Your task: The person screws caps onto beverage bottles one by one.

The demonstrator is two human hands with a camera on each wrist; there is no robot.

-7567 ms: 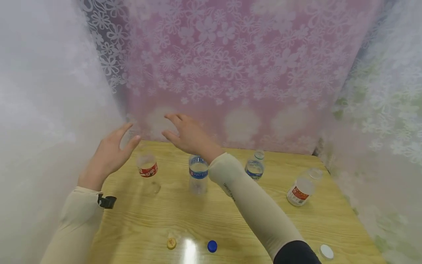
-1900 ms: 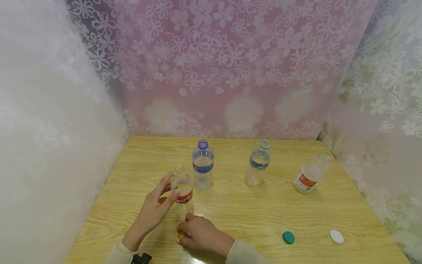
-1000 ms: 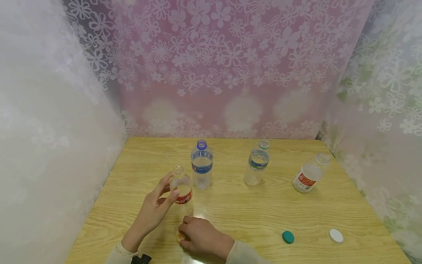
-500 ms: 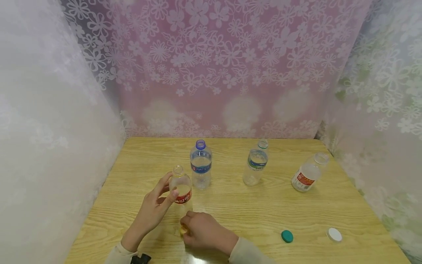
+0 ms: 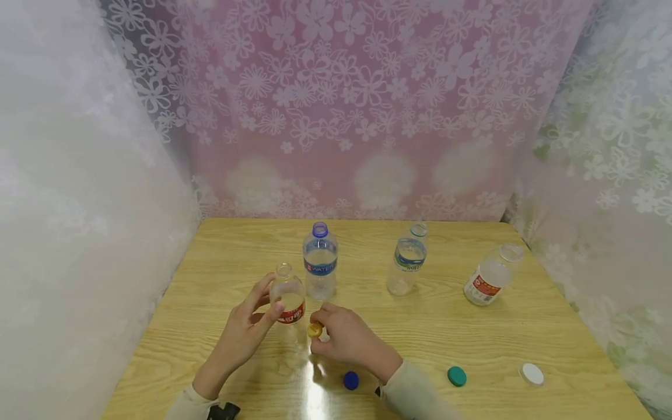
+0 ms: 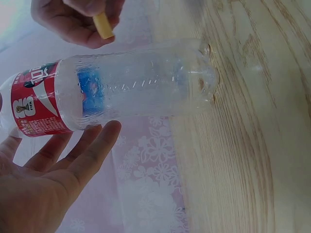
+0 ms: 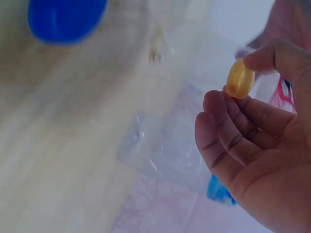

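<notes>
Head view: red-label bottle (image 5: 289, 299) stands upright and uncapped on the wooden table (image 5: 472, 338), near the front left. It is steadied by the left hand (image 5: 244, 332), thumb and fingers lightly curled against its side. Yellow cap (image 5: 314, 330) is pinched in the fingertips of the right hand (image 5: 343, 338), just right of the bottle's lower body, clear of the table. Blue cap (image 5: 350, 380), green cap (image 5: 457, 376) and white cap (image 5: 532, 374) lie along the front edge. Three more open bottles are lined up behind: blue-label bottle (image 5: 319, 262), green-label bottle (image 5: 406, 259), squat red-label bottle (image 5: 488, 275).

Left wrist view: red-label bottle (image 6: 121, 92) is touched by the fingers (image 6: 87, 150); yellow cap (image 6: 103, 25) is seen held beyond it.

Right wrist view: yellow cap (image 7: 240, 78) is clamped between thumb and forefinger, remaining fingers (image 7: 228, 131) curled. Blue cap (image 7: 65, 18) is seen on the table, blurred.
</notes>
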